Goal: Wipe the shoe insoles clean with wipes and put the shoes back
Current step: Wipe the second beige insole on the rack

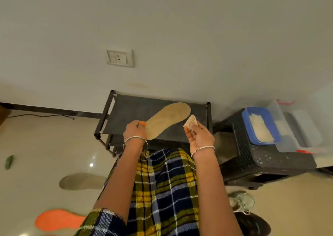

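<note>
**Floor and rack behind; insole held aslant, wipe at its toe**

Pale floor [45, 145] and a plain wall [180, 28] are seen, with a black rack [137, 109] set against the wall. A black stool [252, 154] is placed to the rack's right, and a blue-rimmed tub [261, 126] is stood on it, holding something white, probably wipes. A grey insole [81, 180] and an orange insole [57, 219] are laid on the floor to the left. A shoe [242, 202] is seen at the lower right, not yet put back.

The insole [167, 120] is held in the air in front of the rack. Its long axis runs from the heel at lower left to the toe at upper right. The heel end is gripped by the left hand [135, 130], fingers curled round it. The right hand [201, 136] is held just beside the toe end, palm turned up, with a crumpled wipe [191, 121] pinched at its fingertips. Whether wipe and insole touch cannot be told. The toe is nearer the right hand, so a stroke is judged to be drawn from there along the long axis towards the left hand.
</note>
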`<action>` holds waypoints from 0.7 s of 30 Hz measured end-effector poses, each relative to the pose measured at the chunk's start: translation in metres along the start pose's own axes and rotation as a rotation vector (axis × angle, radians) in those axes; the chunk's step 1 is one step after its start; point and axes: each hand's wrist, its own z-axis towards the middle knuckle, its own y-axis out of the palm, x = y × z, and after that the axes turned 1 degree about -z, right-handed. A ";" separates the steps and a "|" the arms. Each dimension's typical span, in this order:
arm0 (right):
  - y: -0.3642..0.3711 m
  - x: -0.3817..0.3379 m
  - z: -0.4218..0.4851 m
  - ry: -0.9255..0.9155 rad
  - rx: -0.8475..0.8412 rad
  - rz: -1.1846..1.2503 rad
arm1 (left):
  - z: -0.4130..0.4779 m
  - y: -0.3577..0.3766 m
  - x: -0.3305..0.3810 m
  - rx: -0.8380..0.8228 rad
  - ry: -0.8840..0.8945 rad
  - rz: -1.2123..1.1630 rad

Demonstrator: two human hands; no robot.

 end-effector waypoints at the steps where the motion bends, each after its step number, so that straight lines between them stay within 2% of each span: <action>1: 0.003 0.003 0.012 -0.005 0.035 -0.003 | 0.010 0.008 0.001 0.002 -0.007 0.035; 6: 0.021 0.014 0.072 -0.036 0.183 -0.039 | 0.064 0.045 -0.003 0.002 -0.028 0.182; 10: 0.024 0.010 0.119 -0.072 0.233 -0.129 | 0.102 0.070 -0.005 -0.018 -0.012 0.323; 16: 0.024 -0.008 0.162 -0.270 0.267 -0.422 | 0.127 0.104 -0.005 0.065 0.021 0.492; 21: 0.011 -0.011 0.172 -0.336 0.289 -0.511 | 0.130 0.122 -0.010 0.172 0.063 0.532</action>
